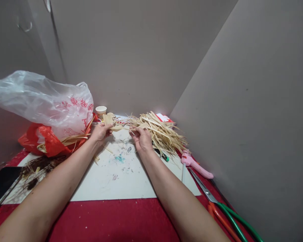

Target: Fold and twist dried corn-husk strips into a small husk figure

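Observation:
My left hand (pixel 101 132) pinches a pale tan strip (pixel 108 119) of dried leaf or husk, which bends upward above the fingers. The strip's lower part reaches toward my right hand (pixel 142 137), whose thumb and fingers are closed on a thin tan piece at its left side. Both hands are held over the far part of a stained white board (pixel 111 178). Just right of my right hand lies a loose heap of dry tan strips (pixel 164 134). Whether the pieces in the two hands are joined is too small to tell.
A paper cup (pixel 101 110) stands behind my left hand. At the left are a clear plastic bag (pixel 53 101), a red bag (pixel 50 139), dark fibres (pixel 37 168) and a black tray (pixel 3 183). A pink glue gun (pixel 197 164) and large scissors (pixel 212 198) lie at the right.

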The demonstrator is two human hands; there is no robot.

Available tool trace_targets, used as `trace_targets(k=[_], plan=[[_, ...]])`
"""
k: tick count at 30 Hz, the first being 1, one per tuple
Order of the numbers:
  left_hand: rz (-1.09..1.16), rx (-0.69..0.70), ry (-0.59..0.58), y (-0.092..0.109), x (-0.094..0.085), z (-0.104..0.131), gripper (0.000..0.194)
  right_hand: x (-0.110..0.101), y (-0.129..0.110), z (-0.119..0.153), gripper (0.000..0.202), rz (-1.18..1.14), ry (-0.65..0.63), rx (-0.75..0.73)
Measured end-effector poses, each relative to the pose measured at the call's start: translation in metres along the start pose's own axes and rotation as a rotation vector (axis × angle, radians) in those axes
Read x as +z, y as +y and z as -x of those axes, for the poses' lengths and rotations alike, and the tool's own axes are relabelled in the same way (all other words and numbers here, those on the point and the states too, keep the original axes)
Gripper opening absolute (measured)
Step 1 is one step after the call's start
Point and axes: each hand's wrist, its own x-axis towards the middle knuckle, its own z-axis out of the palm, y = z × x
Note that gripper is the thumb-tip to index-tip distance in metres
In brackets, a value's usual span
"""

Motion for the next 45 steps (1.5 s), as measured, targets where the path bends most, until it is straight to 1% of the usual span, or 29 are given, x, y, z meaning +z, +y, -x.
trace_targets(k=[4,5,7,9,11,13,15,17,19,23,28,32,35,38,42,45], plan=[[0.118,0.069,0.093,-0.001,-0.003,-0.005,0.027,-0.002,-0.019,-0.006,0.018,-0.153,0.113,-0.1],[0.138,0.08,0.099,-0.001,-0.003,-0.006,0.028,-0.003,-0.023,-0.006,0.019,-0.161,0.131,-0.124],[0.141,0.067,0.063,0.0,-0.001,-0.004,0.03,-0.004,-0.027,-0.005,0.021,-0.127,0.134,-0.163],[0.092,0.02,-0.013,0.0,0.001,-0.001,0.027,-0.002,-0.025,-0.002,0.02,-0.041,0.091,-0.14],[0.014,-0.019,-0.1,0.001,0.004,0.005,0.024,0.001,-0.019,0.004,0.017,0.059,0.02,-0.048],[-0.07,-0.023,-0.167,0.0,0.007,0.01,0.024,0.006,-0.011,0.012,0.016,0.151,-0.053,0.059],[-0.138,-0.002,-0.221,-0.001,0.01,0.014,0.027,0.01,-0.005,0.019,0.021,0.231,-0.124,0.119],[-0.184,0.028,-0.258,-0.003,0.012,0.016,0.033,0.012,0.0,0.023,0.029,0.309,-0.195,0.121],[-0.216,0.056,-0.279,-0.005,0.013,0.016,0.034,0.011,0.003,0.024,0.035,0.388,-0.243,0.079],[-0.296,0.071,-0.308,-0.005,0.013,0.016,0.03,0.005,0.007,0.019,0.037,0.494,-0.257,0.002],[-0.312,0.036,-0.317,-0.003,0.012,0.018,0.029,0.002,0.008,0.015,0.032,0.523,-0.253,0.005],[-0.349,0.05,-0.3,-0.003,0.012,0.019,0.028,0.003,0.007,0.017,0.029,0.556,-0.278,0.004],[-0.388,0.064,-0.312,-0.002,0.012,0.021,0.027,0.004,0.008,0.018,0.024,0.575,-0.294,-0.028],[-0.396,0.071,-0.314,-0.002,0.015,0.023,0.025,0.003,0.01,0.017,0.022,0.61,-0.285,-0.114],[-0.319,0.121,-0.284,-0.003,0.018,0.021,0.023,-0.003,0.015,0.01,0.017,0.733,-0.217,-0.281],[-0.181,0.12,-0.207,-0.002,0.016,0.016,0.026,-0.008,0.015,0.002,0.016,0.705,-0.103,-0.329]])
